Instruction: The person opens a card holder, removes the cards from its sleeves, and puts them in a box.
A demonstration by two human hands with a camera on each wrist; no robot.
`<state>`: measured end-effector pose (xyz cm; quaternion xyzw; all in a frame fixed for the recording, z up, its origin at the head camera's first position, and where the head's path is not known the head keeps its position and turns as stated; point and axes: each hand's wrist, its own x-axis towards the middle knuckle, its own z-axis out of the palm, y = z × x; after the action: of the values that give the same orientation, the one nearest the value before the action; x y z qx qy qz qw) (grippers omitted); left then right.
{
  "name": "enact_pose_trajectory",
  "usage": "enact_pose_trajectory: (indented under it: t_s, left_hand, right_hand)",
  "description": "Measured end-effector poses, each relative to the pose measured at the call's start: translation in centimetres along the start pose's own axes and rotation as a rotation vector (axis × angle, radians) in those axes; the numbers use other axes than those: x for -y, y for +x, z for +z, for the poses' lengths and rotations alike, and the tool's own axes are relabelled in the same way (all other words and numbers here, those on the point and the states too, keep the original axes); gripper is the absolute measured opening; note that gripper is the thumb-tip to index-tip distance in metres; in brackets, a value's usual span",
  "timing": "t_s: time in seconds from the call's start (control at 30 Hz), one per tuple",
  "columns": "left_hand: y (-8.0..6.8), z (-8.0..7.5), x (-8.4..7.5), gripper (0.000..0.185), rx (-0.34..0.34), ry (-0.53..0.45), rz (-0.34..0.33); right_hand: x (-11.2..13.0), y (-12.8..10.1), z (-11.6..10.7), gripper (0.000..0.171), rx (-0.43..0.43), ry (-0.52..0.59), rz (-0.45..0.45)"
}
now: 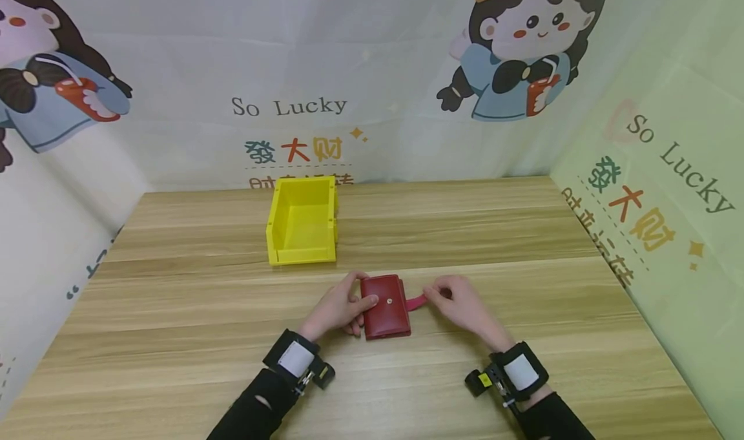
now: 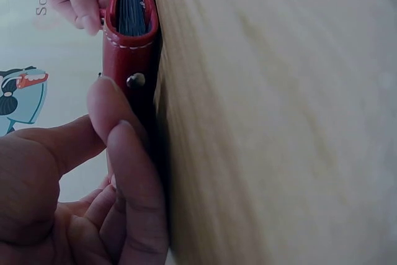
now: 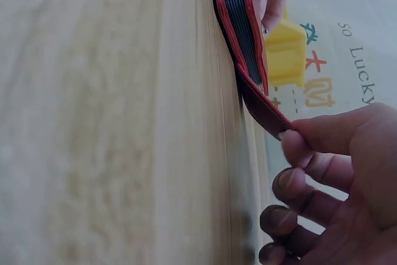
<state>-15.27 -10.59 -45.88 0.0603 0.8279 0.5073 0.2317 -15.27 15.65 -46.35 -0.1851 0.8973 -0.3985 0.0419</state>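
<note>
A small red card holder [image 1: 386, 317] lies on the table, with a metal snap on its front cover. My left hand [image 1: 340, 305] grips its left side, thumb on top of the cover. On the right, a red strap [image 1: 416, 302] sticks out, and my right hand [image 1: 459, 302] pinches its end between thumb and forefinger. In the right wrist view the strap [image 3: 263, 108] runs from the holder's lower cover to my fingertips. Dark sleeves or pages [image 2: 133, 9] show between the covers in the left wrist view.
Behind the card holder, a yellow open bin [image 1: 303, 259] stands on the wooden table [image 1: 192, 298], slightly to the left. A printed cloth backdrop [image 1: 395, 104] rises at the table's back and sides.
</note>
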Motion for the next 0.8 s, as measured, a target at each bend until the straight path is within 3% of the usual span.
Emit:
enact_pose_trajectory:
  t_s: [0.23,0.5,0.67,0.8]
  left_hand:
    - [-0.2,0.1,-0.1,0.046,-0.006,0.002,-0.002]
    - [-0.4,0.1,-0.2,0.048,-0.003,0.013,-0.009]
    - [-0.2,0.0,-0.5,0.048,-0.015,0.078,0.035]
    - [0.2,-0.1,-1.2,0.049,-0.016,0.111,0.094]
  right_hand:
    - [-0.1,-0.5,-0.2,0.036,-0.013,-0.112,0.054]
    - [0.2,-0.5,0.1,0.021,-0.036,-0.118,0.148]
    - [1.4,0.0,0.9,0.011,-0.066,-0.207,0.05]
    - [2.2,0.3,1.8,0.022,-0.058,-0.224,-0.056]
